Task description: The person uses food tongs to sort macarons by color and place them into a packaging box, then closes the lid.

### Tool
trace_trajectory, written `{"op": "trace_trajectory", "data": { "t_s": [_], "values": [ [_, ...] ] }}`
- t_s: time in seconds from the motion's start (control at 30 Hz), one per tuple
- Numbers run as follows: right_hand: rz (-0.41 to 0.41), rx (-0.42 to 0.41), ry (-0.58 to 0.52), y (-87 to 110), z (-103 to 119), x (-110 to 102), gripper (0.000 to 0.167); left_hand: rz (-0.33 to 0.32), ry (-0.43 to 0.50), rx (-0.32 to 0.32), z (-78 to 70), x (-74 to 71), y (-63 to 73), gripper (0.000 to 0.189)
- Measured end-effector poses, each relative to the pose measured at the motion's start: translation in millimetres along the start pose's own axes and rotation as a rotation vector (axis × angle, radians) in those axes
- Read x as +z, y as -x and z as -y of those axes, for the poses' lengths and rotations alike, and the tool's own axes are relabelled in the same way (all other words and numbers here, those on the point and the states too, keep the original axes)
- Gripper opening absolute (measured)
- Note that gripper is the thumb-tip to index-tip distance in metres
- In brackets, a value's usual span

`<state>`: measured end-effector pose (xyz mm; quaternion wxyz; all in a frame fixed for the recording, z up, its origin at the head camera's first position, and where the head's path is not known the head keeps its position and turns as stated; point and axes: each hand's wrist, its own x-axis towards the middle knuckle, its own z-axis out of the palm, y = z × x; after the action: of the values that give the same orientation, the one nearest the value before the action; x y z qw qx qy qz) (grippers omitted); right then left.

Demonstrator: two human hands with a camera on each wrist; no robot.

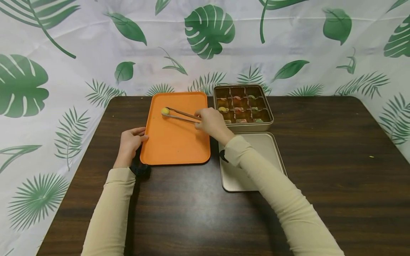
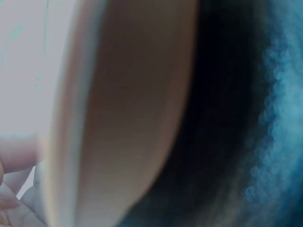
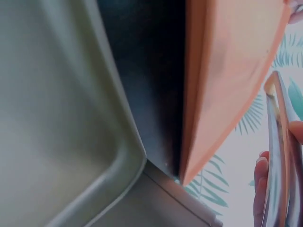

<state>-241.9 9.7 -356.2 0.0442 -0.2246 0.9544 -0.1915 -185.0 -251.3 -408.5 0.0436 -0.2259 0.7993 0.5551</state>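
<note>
My right hand (image 1: pixel 211 122) grips a pair of metal tongs (image 1: pixel 184 117). Between the tong tips is a small round yellow thing (image 1: pixel 165 111), over the upper left of the orange tray (image 1: pixel 176 145). At the tray's left rim my left hand (image 1: pixel 130 142) holds the edge, its thumb lying over the rim. The left wrist view is blurred and filled mostly by the tray's edge, with a few fingers (image 2: pixel 19 151) at the lower left. In the right wrist view the tongs (image 3: pixel 279 142) and some fingertips appear at the right edge.
Right of the tray stands a gold tin (image 1: pixel 250 127) divided into compartments, several holding small colourful pieces. Its flat lid (image 1: pixel 238 177) lies in front of it, partly under the right forearm. A leaf-patterned cloth (image 1: pixel 153 46) hangs behind the dark wooden table (image 1: pixel 179 213).
</note>
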Motion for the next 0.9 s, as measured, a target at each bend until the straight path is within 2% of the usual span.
{"op": "trace_trajectory", "data": {
  "t_s": [0.17,0.47,0.67,0.9],
  "values": [
    [-0.041,-0.017,-0.058,4.6,-4.8,-10.2,0.033,0.011,0.014,0.003,-0.8,-0.1,0.7,0.048],
    [-0.107,0.005,-0.11,20.5,-15.3,-34.2,0.034,0.014,0.012,-0.007,-1.2,1.1,1.0,0.048],
    [-0.205,-0.016,-0.117,37.2,-29.9,-48.6,0.028,0.018,0.01,-0.011,-1.3,1.4,1.3,0.048],
    [-0.252,0.027,-0.112,55.4,-53.7,-61.2,0.029,0.016,-0.002,-0.009,-2.4,0.8,1.9,0.048]
  ]
}}
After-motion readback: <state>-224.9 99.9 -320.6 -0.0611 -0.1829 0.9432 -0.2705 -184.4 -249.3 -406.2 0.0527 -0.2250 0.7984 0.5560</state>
